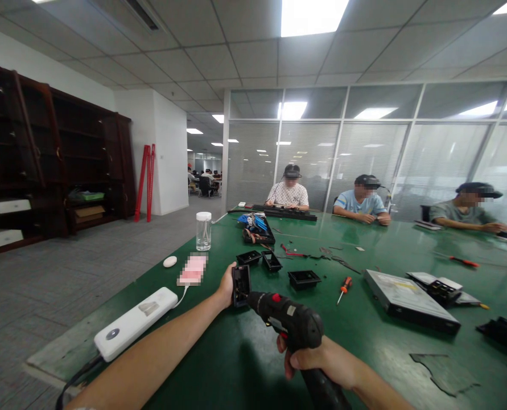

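My left hand [226, 286] grips a small black plastic housing [241, 283] by its left side, holding it upright with its hollow face toward me. In my right hand [310, 357] is a black cordless drill [293, 322] with red details, my fingers wrapped round its handle. The drill's nose points left and meets the lower right part of the housing; whether the bit touches a screw is hidden. Just beyond stand similar black housings, one [248, 258] behind my left hand, another [271, 261] beside it, and a third [303, 279] farther right.
An orange screwdriver [344, 289] and a flat metal drive [411, 299] lie to the right. On the left are a white power strip [137, 322], a phone [193, 269] and a lidded jar [203, 232]. A black tray [268, 234] holds tools. Three people sit across the green table [376, 364].
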### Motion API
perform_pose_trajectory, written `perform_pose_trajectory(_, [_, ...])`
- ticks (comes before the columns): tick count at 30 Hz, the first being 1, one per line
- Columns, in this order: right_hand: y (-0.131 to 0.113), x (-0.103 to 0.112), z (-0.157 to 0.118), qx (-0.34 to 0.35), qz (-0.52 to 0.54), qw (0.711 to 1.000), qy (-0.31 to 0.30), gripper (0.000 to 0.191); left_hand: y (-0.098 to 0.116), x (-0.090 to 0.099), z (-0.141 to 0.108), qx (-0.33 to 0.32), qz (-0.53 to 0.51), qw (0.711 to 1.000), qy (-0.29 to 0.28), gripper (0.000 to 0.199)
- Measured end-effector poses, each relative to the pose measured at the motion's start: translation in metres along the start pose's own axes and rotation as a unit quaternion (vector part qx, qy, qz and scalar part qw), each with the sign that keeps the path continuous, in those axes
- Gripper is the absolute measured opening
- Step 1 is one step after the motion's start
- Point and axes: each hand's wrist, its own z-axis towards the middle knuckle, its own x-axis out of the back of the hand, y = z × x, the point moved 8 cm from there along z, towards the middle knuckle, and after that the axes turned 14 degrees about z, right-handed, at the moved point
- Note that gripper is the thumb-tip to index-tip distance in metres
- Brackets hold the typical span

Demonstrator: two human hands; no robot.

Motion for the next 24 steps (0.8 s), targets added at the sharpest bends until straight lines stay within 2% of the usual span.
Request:
perform_pose_trajectory(15, [-0.002,-0.001,0.0,0.013,0.021,1.0,-0.006,0.023,0.001,0.003,0.003,-0.015,0.0,1.0,0.001,0.04])
perform_pose_trajectory(24, [0.008,0.001,0.002,0.001,0.045,0.999,-0.019,0.024,0.002,0.002,0.001,-0.018,0.016,1.0,0.01,0.041])
